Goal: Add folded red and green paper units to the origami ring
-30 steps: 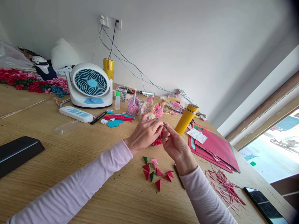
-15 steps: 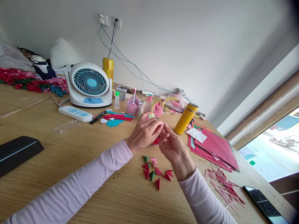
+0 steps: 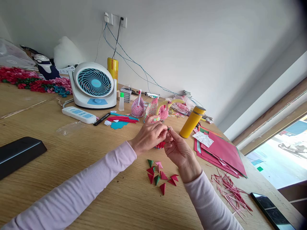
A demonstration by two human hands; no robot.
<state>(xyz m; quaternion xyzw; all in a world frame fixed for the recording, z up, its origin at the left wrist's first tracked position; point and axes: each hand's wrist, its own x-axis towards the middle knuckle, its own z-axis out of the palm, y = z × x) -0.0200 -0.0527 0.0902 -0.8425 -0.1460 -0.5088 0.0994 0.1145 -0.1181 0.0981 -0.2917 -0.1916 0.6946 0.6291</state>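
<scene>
My left hand (image 3: 150,135) and my right hand (image 3: 179,153) meet above the table, fingertips pinched together. Between them is a small dark green folded paper piece (image 3: 169,129), mostly hidden by the fingers. Partly covered behind the hands stands a red paper model (image 3: 160,145) built of folded pieces. On the wood below lie several small folded paper triangles, among them a red triangle (image 3: 162,189), a green triangle (image 3: 157,179) and a pink triangle (image 3: 159,164).
Beyond the hands stand a pink paper swan (image 3: 151,110) and a yellow flask (image 3: 192,122). To the right lie red paper sheets (image 3: 224,150), thin paper strips (image 3: 229,190) and a phone (image 3: 272,210). A white fan (image 3: 94,84) and a power strip (image 3: 79,115) are at left.
The view has shifted slightly, moving the scene a little rightward. Both hands keep their pinch on the green folded piece, with small finger movements; a bit more of the piece shows.
</scene>
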